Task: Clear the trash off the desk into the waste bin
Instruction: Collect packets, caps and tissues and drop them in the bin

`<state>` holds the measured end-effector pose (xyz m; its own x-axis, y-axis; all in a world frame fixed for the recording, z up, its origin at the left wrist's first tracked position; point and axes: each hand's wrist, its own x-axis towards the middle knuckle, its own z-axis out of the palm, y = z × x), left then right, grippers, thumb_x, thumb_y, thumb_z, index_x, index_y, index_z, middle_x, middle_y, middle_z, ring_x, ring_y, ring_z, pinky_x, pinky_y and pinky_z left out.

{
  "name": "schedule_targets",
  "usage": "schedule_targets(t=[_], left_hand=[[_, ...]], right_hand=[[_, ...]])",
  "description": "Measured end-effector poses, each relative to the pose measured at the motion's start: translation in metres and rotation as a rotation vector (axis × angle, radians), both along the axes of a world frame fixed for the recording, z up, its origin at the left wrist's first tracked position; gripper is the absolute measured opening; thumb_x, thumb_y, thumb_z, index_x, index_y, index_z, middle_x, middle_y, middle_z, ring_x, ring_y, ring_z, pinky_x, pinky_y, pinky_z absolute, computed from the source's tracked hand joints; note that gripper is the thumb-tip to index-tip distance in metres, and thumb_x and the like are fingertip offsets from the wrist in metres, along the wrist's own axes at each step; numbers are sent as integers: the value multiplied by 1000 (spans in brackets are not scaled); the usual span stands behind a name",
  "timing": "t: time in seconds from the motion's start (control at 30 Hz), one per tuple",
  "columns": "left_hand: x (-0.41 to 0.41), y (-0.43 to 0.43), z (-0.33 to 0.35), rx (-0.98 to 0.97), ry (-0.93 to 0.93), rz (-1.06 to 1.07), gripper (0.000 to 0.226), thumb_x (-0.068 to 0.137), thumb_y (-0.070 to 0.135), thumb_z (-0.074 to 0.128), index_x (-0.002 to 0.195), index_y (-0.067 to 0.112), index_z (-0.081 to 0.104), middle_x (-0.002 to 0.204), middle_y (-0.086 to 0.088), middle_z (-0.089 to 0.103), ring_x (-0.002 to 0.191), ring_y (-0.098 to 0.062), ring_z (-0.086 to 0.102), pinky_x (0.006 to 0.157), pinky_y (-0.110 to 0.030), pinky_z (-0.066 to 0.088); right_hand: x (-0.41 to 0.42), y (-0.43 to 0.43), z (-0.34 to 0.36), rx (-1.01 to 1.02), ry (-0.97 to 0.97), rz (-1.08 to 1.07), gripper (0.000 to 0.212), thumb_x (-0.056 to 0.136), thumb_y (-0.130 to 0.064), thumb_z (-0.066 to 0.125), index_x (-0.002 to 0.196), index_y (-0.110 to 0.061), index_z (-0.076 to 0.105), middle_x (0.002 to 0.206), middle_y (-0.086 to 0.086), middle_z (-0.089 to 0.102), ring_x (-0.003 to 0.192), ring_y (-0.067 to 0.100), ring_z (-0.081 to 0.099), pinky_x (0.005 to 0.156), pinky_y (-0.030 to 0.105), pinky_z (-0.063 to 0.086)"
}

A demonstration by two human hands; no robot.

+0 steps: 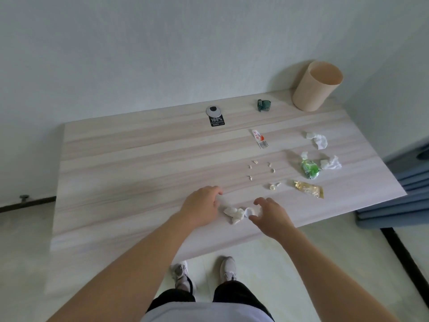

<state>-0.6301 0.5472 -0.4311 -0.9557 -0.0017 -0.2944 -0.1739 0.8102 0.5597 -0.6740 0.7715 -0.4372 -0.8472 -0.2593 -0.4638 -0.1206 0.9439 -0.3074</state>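
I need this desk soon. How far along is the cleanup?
Nothing looks done: no trash shows in the bin, though its bottom is hidden. In hand: the left hand and right hand close on a tissue. Left: two more tissues, the green wrapper, yellow wrapper, sachet, scraps.

Both hands, left and right, low, fingers loosely curled.
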Motion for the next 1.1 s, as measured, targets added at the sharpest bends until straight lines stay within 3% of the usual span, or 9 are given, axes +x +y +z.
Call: schedule_targets(t=[0.23,0.37,0.47,0.57,0.67,0.83,0.97,1.1], left_hand=[[0,43,-39,-25,-89,-1,54,80,44,68,127,27,48,118,-1,63,104,-26,59,79,-34,44],[-2,62,-61,-33,-122,18,50,77,50,68,119,29,49,105,1,66,95,-25,61,71,-33,44],[-1,71,-73,-29,-137,12,39,78,54,65,102,28,49,91,2,64,82,-25,60,62,-32,41],[1,78,-79,-59,-117,23,25,83,42,60,82,24,42,80,0,61,78,-29,61,59,-33,42],[1,80,-75,-30,-127,97,26,81,36,57,72,21,38,74,0,55,73,-31,56,57,-31,38],[10,75,-60,16,-4,200,22,81,25,54,70,20,36,77,-6,46,74,-35,51,59,-33,30],[21,68,-34,12,99,234,28,79,22,52,64,22,29,67,-1,43,66,-31,47,56,-34,35],[34,63,-3,24,166,216,14,74,17,55,73,18,41,68,-5,56,65,-32,49,54,-35,41]], right_hand=[[-12,8,-40,-17,-107,140,58,83,-39,68,132,-27,39,122,6,58,107,29,58,88,38,48],[-13,10,-57,-47,-120,164,44,84,-37,64,121,-28,41,112,8,58,99,33,60,81,41,50],[-13,12,-65,-65,-108,185,35,86,-39,60,114,-27,43,107,9,57,94,36,60,76,41,50],[-14,15,-69,-70,-88,209,36,88,-40,58,116,-22,46,109,11,56,95,37,59,74,39,47],[-14,18,-68,-80,-85,206,39,86,-39,58,116,-16,48,110,10,58,98,35,58,76,37,45],[-11,16,-48,-144,-64,111,22,79,-32,54,89,-15,43,82,4,55,75,29,51,63,32,37],[-6,14,-20,-185,-3,95,24,76,-27,55,91,-12,45,80,3,54,73,29,49,62,31,35],[8,16,8,-220,69,77,23,76,-27,53,93,-13,47,83,5,58,75,29,52,62,32,38]])
